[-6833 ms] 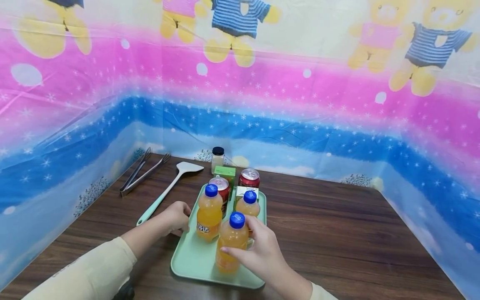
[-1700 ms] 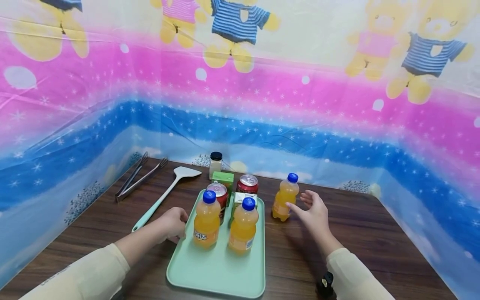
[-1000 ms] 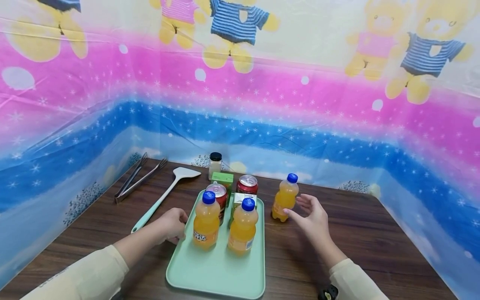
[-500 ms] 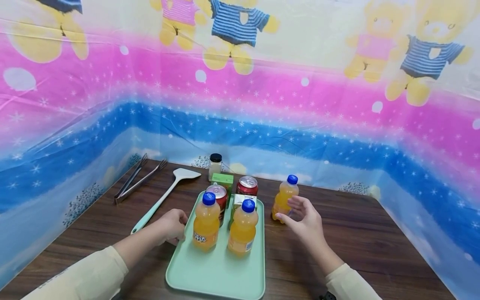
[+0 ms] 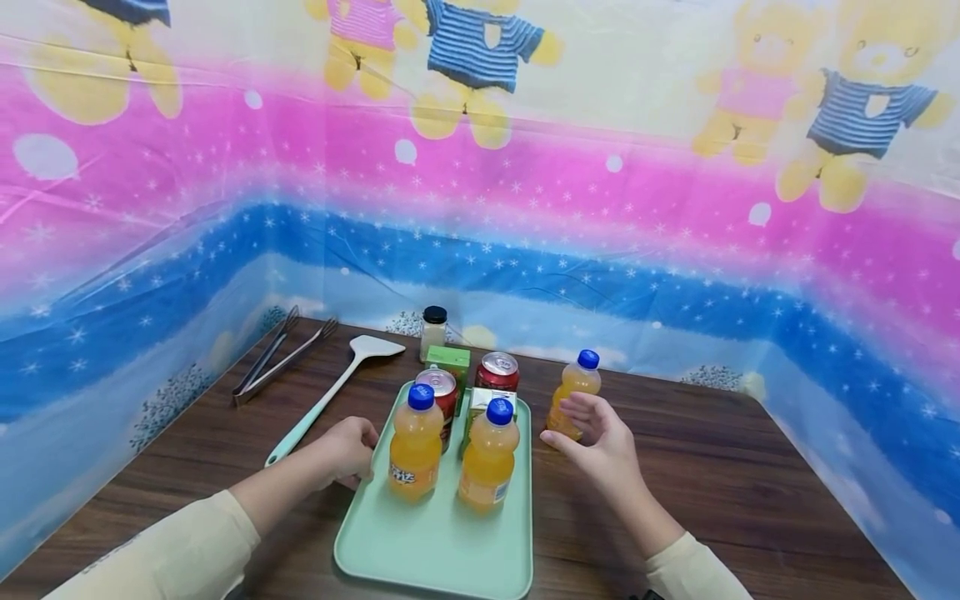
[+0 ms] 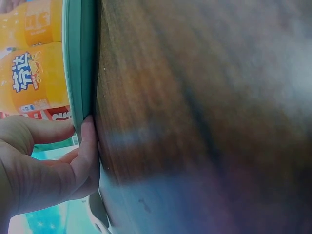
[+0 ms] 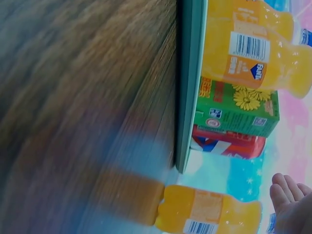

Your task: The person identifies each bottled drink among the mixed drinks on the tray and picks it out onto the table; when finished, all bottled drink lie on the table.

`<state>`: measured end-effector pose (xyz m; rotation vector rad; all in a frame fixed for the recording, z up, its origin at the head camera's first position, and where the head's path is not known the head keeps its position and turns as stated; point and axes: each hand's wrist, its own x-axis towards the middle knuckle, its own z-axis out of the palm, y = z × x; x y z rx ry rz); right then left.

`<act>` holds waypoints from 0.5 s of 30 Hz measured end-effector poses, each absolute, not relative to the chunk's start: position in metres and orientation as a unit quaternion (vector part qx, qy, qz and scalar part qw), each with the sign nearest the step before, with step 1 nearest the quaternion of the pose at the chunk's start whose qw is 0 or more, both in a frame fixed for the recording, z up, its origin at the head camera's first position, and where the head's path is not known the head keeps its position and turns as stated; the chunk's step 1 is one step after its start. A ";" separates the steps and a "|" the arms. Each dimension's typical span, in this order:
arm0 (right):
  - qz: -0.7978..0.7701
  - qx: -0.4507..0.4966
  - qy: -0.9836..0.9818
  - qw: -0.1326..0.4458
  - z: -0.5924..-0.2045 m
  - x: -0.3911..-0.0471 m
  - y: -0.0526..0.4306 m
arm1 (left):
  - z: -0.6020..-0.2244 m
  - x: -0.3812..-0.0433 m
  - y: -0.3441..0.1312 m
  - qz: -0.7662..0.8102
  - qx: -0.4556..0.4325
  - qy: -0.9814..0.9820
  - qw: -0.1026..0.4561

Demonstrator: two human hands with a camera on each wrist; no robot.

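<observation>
My left hand (image 5: 347,450) pinches the left rim of a light green tray (image 5: 435,554); the left wrist view shows thumb and fingers on either side of the rim. Two orange soda bottles (image 5: 415,454) with blue caps stand on the tray. Behind them are a red soda can (image 5: 442,387) and a drink carton (image 5: 480,408). A third orange soda bottle (image 5: 585,383) stands upright on the table to the right of the tray. My right hand (image 5: 607,450) is in front of this bottle, partly covering it, fingers spread; in the right wrist view a gap shows between them.
Another red can (image 5: 498,371) and a green carton (image 5: 450,360) are at the tray's far end. Beyond stands a black-lidded jar (image 5: 433,333). To the left lie a turner (image 5: 330,400) and metal tongs (image 5: 281,358). Patterned cloth (image 5: 525,258) walls the table's back.
Earlier my right hand held an orange soda bottle over the tray's front; a bottle now stands right of the tray. In the last second that hand shifted left, while my left hand stayed.
</observation>
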<state>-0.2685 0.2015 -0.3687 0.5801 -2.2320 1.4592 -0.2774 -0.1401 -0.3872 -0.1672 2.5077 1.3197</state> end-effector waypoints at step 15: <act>0.531 0.257 -0.787 0.182 -0.365 -0.261 0.187 | -0.387 -0.276 -0.141 0.454 -0.053 0.877 0.150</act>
